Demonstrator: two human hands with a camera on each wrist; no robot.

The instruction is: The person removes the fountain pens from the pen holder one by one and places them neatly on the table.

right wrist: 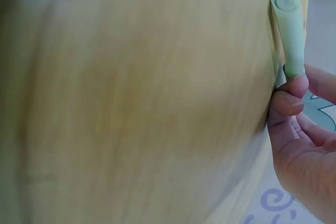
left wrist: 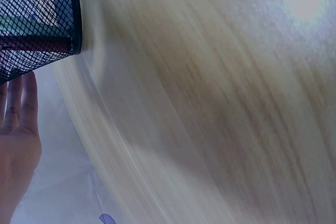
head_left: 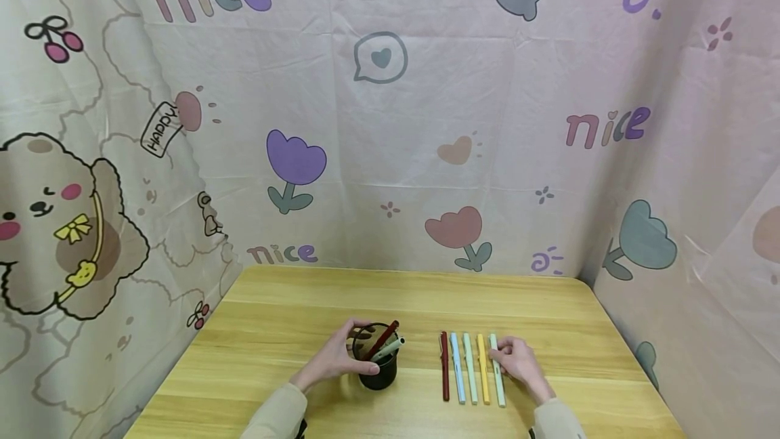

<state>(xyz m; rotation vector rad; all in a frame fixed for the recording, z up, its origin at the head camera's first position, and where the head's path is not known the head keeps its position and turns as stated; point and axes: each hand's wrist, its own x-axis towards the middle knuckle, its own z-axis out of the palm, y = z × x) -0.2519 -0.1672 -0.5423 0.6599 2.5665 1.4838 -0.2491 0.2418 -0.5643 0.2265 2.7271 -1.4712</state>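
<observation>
My left hand (head_left: pixel 334 358) holds a black mesh pen holder (head_left: pixel 379 379), thumb at the near side and fingers round the far side. Inside it lean a dark red pen (head_left: pixel 382 340) and a pale green pen (head_left: pixel 390 349). The left wrist view shows the holder's mesh wall (left wrist: pixel 31 59) beside my fingers. To the right, pens lie in a row: dark red (head_left: pixel 445 371), light blue (head_left: pixel 458 371), light green (head_left: pixel 471 374), yellow (head_left: pixel 483 371) and pale green at the right end. My right hand (head_left: pixel 518 359) pinches that rightmost pale green pen (right wrist: pixel 293 38) between thumb and fingers.
The wooden table (head_left: pixel 292 303) has a rounded far right corner. A patterned cloth (head_left: pixel 378 127) hangs behind it and along both sides, close to its edges.
</observation>
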